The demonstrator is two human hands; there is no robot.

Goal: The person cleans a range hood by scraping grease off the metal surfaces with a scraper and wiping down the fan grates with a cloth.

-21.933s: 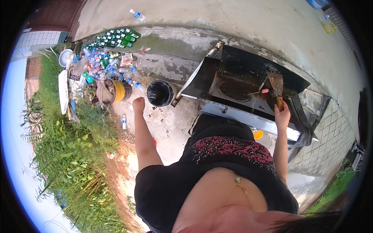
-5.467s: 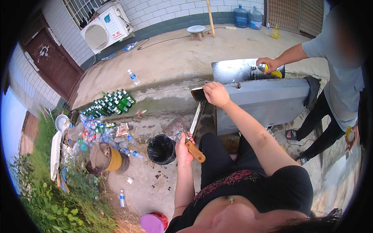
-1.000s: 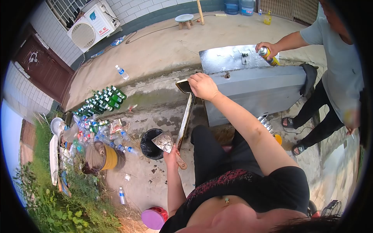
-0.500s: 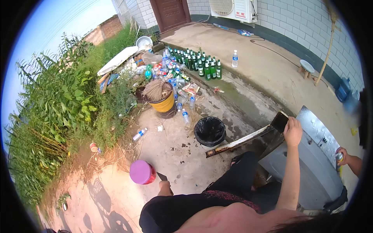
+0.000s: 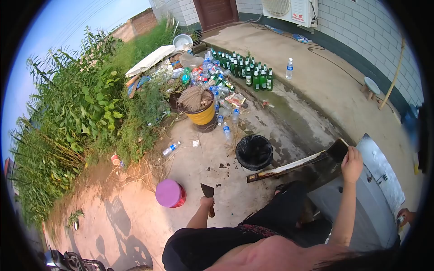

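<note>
Holding scraper [image 5: 207, 190] near left with left hand [image 5: 206, 202], in closed grip round handle, right of tub [image 5: 167, 193]. Holding dark metal plate [image 5: 337, 151] farther right with right hand [image 5: 351, 165], in curled grip on edge; cannot tell how firmly. Looks like bracing with scraper idle; would call for swinging blade rightward to plate.

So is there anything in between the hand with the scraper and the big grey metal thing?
Yes: the person's own leg in black trousers is between the left hand, holding the scraper, and the grey metal panel. The black-lined bin sits farther forward, out of that line.
</note>
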